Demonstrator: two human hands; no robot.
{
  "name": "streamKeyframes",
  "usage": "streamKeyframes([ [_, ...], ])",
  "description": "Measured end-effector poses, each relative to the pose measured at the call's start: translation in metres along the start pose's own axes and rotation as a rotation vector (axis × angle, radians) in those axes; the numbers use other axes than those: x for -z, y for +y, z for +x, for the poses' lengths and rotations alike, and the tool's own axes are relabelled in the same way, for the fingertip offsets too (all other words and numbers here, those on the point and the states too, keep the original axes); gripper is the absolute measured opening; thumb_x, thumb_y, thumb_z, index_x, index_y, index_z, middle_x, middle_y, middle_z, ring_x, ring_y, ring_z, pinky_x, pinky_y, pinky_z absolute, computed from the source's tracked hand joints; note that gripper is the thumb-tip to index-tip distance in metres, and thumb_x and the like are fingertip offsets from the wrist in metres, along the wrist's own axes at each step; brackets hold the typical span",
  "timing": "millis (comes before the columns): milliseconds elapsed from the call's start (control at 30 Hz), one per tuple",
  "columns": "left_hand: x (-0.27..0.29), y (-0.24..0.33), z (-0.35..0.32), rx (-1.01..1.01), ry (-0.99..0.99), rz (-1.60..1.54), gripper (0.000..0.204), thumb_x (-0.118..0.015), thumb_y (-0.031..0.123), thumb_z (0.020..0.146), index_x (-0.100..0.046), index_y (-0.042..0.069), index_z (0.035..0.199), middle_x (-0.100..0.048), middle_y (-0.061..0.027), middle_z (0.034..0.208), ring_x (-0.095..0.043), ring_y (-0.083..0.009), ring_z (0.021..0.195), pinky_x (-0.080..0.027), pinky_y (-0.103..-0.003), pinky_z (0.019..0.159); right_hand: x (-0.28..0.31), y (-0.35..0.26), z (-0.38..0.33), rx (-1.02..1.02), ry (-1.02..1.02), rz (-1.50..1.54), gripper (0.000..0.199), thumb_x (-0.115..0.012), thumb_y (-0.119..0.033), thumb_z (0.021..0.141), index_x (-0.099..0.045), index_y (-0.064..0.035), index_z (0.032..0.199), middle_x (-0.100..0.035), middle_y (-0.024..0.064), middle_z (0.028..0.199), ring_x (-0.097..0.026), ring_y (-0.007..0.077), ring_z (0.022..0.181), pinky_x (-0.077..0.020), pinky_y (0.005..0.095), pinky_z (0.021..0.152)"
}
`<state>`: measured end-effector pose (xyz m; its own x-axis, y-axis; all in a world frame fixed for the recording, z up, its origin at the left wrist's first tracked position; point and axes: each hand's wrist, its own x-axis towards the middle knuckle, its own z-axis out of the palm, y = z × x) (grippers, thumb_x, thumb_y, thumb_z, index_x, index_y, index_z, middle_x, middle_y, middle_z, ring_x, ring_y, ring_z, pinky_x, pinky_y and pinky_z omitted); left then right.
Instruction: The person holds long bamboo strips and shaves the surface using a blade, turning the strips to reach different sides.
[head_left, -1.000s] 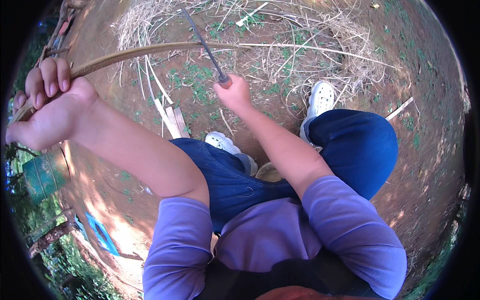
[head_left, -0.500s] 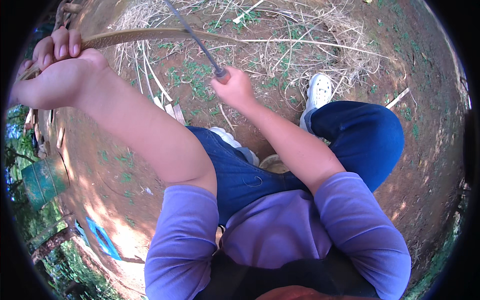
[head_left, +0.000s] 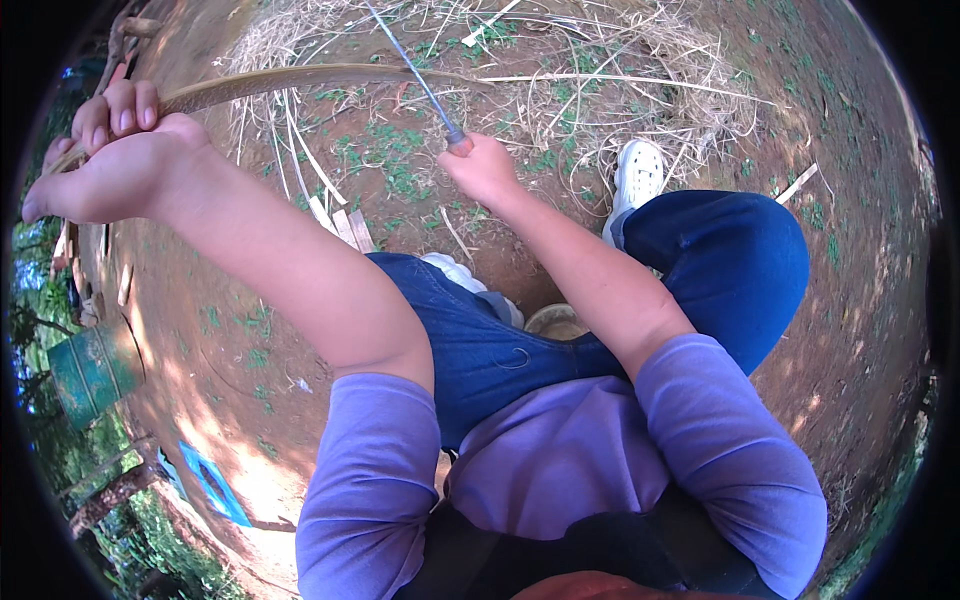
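Observation:
A long bamboo strip [head_left: 290,76] arches away from my left hand [head_left: 130,165] at the upper left, over the ground ahead of me. The fingers of that hand are curled round the strip's near end. My right hand [head_left: 485,172], near the middle, is closed on the handle of a long thin knife [head_left: 428,92]. Its blade points up and to the left and crosses the strip close to the strip's far end. Whether the blade's edge touches the strip I cannot tell. Most of the handle is hidden in my fist.
Thin shavings [head_left: 690,75] lie heaped on the bare earth ahead. Several short flat wood pieces [head_left: 350,230] lie left of centre. A round container [head_left: 555,322] stands between my legs, near my white shoes [head_left: 638,185]. To the left is a green drum [head_left: 95,375], with a blue object [head_left: 212,485] below it.
My right hand and the knife have moved a little to the right, so the blade crosses the strip farther along. My left hand keeps its grip on the strip.

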<state>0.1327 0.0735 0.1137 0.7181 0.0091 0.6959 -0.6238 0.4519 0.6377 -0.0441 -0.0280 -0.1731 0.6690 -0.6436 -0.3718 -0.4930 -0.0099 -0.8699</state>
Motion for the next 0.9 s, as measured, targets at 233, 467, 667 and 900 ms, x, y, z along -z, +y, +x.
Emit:
streamKeyframes([
  [233, 0.006, -0.004, 0.011, 0.041, -0.033, -0.049, 0.068, -0.012, 0.080, 0.096, -0.036, 0.017, 0.085, -0.036, 0.0000, 0.060, -0.028, -0.0123, 0.046, -0.024, -0.024, 0.040, 0.009, 0.094, 0.025, -0.253, 0.001, 0.020, 0.029, -0.065, -0.032, 0.090, -0.068, -0.0031, 0.088, -0.068, 0.0121, 0.073, -0.068, 0.0268, 0.065, -0.0538, 0.0411, 0.063],
  [467, 0.025, -0.008, 0.019, 0.021, 0.069, -0.034, 0.064, -0.014, 0.074, 0.100, -0.036, 0.015, 0.086, -0.036, -0.0012, 0.060, -0.031, -0.0138, 0.049, -0.024, -0.025, 0.041, 0.036, 0.167, 0.025, -0.645, -0.041, -0.065, 0.040, -0.054, -0.038, 0.099, -0.068, -0.0012, 0.095, -0.068, 0.0109, 0.072, -0.066, 0.0225, 0.060, -0.0528, 0.0402, 0.057],
  [667, -0.010, -0.006, 0.012, -0.113, 0.186, 0.158, 0.062, -0.018, 0.065, 0.104, -0.037, 0.009, 0.088, -0.037, -0.0051, 0.063, -0.033, -0.0173, 0.050, -0.027, -0.028, 0.043, -0.006, 0.102, 0.031, -0.236, 0.102, 0.096, 0.032, -0.062, -0.033, 0.085, -0.068, -0.0016, 0.088, -0.070, 0.0181, 0.077, -0.069, 0.0334, 0.072, -0.0549, 0.0437, 0.072],
  [900, -0.029, -0.001, -0.002, -0.181, 0.247, 0.130, 0.033, -0.043, 0.036, 0.098, -0.036, 0.008, 0.082, -0.035, -0.0038, 0.064, -0.032, -0.0168, 0.049, -0.027, -0.031, 0.044, 0.002, -0.053, -0.011, 0.353, -0.042, 0.159, 0.028, -0.071, -0.030, 0.079, -0.064, -0.0031, 0.080, -0.068, 0.0125, 0.072, -0.068, 0.0285, 0.069, -0.0530, 0.0412, 0.067],
])
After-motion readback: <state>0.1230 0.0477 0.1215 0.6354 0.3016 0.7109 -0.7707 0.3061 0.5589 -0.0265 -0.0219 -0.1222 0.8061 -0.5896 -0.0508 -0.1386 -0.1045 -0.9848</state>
